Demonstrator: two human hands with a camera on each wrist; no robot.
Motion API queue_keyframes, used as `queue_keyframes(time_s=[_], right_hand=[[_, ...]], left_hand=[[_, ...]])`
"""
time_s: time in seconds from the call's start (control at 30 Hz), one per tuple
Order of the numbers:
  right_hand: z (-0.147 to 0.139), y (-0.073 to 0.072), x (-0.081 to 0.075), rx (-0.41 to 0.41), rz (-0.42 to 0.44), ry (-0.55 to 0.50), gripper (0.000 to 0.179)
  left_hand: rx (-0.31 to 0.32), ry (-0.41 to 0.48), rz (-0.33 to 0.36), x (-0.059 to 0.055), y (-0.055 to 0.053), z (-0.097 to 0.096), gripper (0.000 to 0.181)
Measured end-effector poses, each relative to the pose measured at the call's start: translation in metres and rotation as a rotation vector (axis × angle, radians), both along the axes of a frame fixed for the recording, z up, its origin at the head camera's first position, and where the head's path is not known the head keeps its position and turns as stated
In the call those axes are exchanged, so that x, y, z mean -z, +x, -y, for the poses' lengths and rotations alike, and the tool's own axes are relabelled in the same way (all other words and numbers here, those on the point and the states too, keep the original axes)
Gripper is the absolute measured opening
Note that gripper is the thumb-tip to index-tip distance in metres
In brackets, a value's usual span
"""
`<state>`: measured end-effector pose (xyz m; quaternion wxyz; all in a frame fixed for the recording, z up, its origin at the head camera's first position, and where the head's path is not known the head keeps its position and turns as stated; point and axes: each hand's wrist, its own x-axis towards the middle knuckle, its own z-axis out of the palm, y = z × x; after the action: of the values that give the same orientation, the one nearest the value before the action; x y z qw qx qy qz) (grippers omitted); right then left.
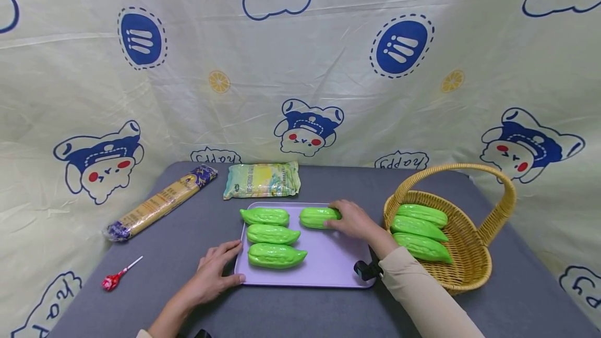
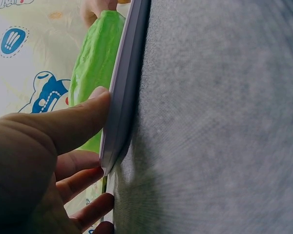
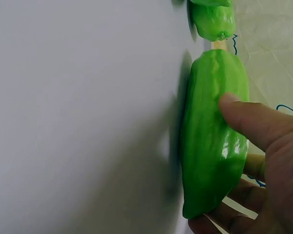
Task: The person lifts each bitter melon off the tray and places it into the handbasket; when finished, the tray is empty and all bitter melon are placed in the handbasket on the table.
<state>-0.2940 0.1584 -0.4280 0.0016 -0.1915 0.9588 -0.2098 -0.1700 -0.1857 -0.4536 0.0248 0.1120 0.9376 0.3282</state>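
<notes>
Toward the right end of a lilac tray (image 1: pixel 328 270), my right hand (image 1: pixel 354 220) grips a glossy green bitter melon (image 1: pixel 315 218). The right wrist view shows the thumb on top of this bitter melon (image 3: pixel 212 122) and the fingers along its far side, with the melon lying close over the tray surface. Three more bitter melons (image 1: pixel 277 255) lie in a column on the tray's left half. My left hand (image 1: pixel 211 273) rests against the tray's left edge, fingers extended. Up close in the left wrist view, its thumb (image 2: pixel 83 117) and fingertips touch the tray rim (image 2: pixel 119 107).
A wicker basket (image 1: pixel 469 275) with a tall handle stands at the right, holding three bitter melons (image 1: pixel 420 228). Behind the tray lies a yellow-green soft pack (image 1: pixel 263 180). A long pack of noodles (image 1: pixel 161 202) and a red lollipop (image 1: pixel 112 280) lie at the left.
</notes>
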Motion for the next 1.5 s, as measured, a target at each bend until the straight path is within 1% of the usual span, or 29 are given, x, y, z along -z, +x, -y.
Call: queue_keyframes(time_s=[0.17,0.47,0.7,0.9,1.07,1.17,1.5], right_hand=[[-0.001,0.005,-0.001,0.005,0.000,-0.004,0.048],[-0.001,0.010,0.000,0.015,0.000,-0.008,0.047],[-0.001,0.014,-0.001,-0.009,-0.058,-0.033,0.044],[-0.003,0.018,-0.009,0.008,-0.068,-0.054,0.044],[-0.005,0.024,-0.016,0.018,-0.084,-0.070,0.045],[-0.006,0.028,-0.019,0.018,-0.098,-0.080,0.046],[-0.012,0.046,-0.033,0.025,-0.135,-0.112,0.048]], left_hand=[[-0.003,-0.002,0.002,-0.001,0.001,-0.001,0.070],[-0.004,-0.001,0.005,-0.001,0.001,-0.001,0.070],[-0.008,0.012,0.012,-0.001,0.002,-0.001,0.070],[-0.004,0.011,-0.005,0.000,0.001,-0.001,0.069],[-0.004,0.017,-0.004,0.000,0.000,-0.001,0.069],[-0.003,0.019,-0.008,0.000,0.000,-0.001,0.069],[0.008,0.019,-0.055,0.002,0.002,0.000,0.069]])
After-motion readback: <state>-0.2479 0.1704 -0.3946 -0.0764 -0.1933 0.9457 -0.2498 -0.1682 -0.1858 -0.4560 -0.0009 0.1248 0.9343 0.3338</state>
